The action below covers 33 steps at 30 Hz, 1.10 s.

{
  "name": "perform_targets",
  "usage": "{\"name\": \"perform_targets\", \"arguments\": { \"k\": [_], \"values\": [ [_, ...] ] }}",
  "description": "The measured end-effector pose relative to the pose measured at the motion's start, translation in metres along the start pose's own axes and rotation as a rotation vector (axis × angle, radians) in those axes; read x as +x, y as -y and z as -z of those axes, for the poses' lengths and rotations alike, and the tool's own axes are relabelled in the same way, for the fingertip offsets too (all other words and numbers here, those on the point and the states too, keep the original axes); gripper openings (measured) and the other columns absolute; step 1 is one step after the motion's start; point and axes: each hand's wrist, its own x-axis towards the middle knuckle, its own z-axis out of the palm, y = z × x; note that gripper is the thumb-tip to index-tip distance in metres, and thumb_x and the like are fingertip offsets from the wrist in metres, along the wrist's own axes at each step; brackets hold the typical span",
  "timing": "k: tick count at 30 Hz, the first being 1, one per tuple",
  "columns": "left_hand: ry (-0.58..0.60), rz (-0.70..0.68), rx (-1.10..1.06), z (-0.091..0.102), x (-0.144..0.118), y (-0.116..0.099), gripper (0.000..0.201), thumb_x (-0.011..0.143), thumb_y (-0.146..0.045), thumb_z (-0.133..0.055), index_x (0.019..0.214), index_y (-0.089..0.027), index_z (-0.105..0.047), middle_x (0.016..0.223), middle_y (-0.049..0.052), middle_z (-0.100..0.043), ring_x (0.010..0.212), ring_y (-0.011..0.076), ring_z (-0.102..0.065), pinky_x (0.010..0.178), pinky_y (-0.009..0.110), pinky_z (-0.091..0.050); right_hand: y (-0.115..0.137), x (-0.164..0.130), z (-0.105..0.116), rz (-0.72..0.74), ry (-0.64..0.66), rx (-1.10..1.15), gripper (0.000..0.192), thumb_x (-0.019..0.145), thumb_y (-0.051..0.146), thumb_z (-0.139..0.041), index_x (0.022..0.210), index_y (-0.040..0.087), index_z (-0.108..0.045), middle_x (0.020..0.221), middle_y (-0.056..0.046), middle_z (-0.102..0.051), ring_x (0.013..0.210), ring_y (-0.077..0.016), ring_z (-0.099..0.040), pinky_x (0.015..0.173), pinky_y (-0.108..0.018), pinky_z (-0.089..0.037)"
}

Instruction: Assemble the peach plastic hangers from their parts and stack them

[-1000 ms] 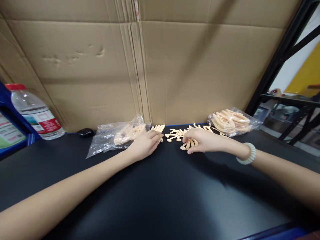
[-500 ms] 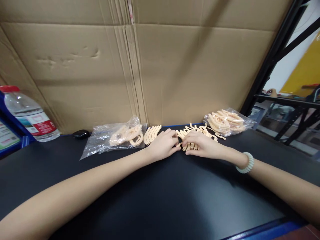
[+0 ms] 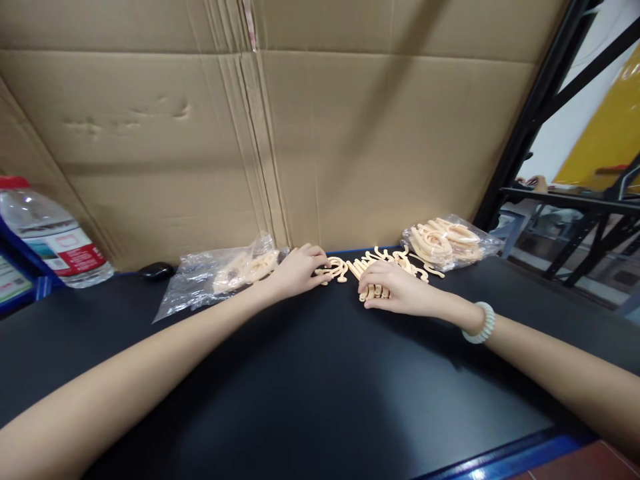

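Left hand (image 3: pixel 299 270) flat on the black table (image 3: pixel 320 387), palm down, fingers stretched toward 3 o'clock and loosely spread, fingertips touching one curved beige hook (image 3: pixel 336 269). No grip visible there, only touch. Right hand (image 3: pixel 395 291) at 3 o'clock from the left one, close but apart, fingers curled down over a small bunch (image 3: pixel 375 292) of the same beige pieces and pressing them to the table; ends of the bunch showing under the knuckles. Cannot tell if the thumb closes under them.

Loose pile (image 3: pixel 387 259) of hooks spread at 12 o'clock from the right hand, near the cardboard wall (image 3: pixel 280 133), running from the single hook toward 3 o'clock. Further at 2 o'clock, a clear bag (image 3: pixel 450 241) full of larger beige rings, lying near the table edge. At 9 o'clock from the left hand, just beside the wrist, a second bag (image 3: pixel 215 280), flatter, with a few beige parts inside. Past this bag, still at 9 o'clock, a small black object (image 3: pixel 156 271), too dim to name. At the far 9 o'clock edge, a water bottle (image 3: pixel 47 233) with red cap and red label, leaning against a blue stand. Pale bead bracelet (image 3: pixel 479 323) on the right wrist. At 2 o'clock, behind the black frame (image 3: pixel 530 120), another person's hand (image 3: pixel 534 181) on a shelf, well apart.
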Motion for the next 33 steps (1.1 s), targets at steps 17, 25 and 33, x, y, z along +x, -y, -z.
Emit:
{"name": "perform_targets", "arguments": {
  "k": [17,25,33],
  "values": [
    [0.127,-0.011,0.099,-0.029,0.033,0.021,0.033,0.093,-0.031,-0.059,0.122,-0.016,-0.056,0.122,0.01,-0.059,0.102,0.0235,-0.062,0.084,0.044,-0.054,-0.005,-0.005,0.015,-0.022,0.012,-0.083,0.037,0.087,0.039,-0.064,0.118,0.019,-0.06,0.113,-0.011,-0.061,0.107,-0.0266,-0.055,0.092,-0.043,-0.044],
    [0.05,-0.06,0.133,0.001,-0.016,-0.047,0.019,0.096,-0.029,-0.049,0.099,-0.017,-0.064,0.101,0.009,-0.068,0.098,0.0251,-0.064,0.087,0.04,-0.052,0.008,-0.013,0.02,-0.119,0.061,-0.206,0.045,0.091,0.043,-0.056,0.131,0.024,-0.053,0.117,-0.012,-0.057,0.098,-0.0269,-0.061,0.084,-0.041,-0.05],
    [0.027,-0.163,0.008,0.022,-0.092,-0.092,0.017,0.095,-0.024,-0.047,0.102,-0.019,-0.062,0.105,0.007,-0.07,0.097,0.0232,-0.064,0.081,0.037,-0.053,-0.006,0.008,-0.021,-0.155,0.043,-0.337,0.02,0.098,0.025,-0.04,0.097,0.016,-0.058,0.094,-0.01,-0.054,0.078,-0.0201,-0.053,0.069,-0.033,-0.047]
  ]
}}
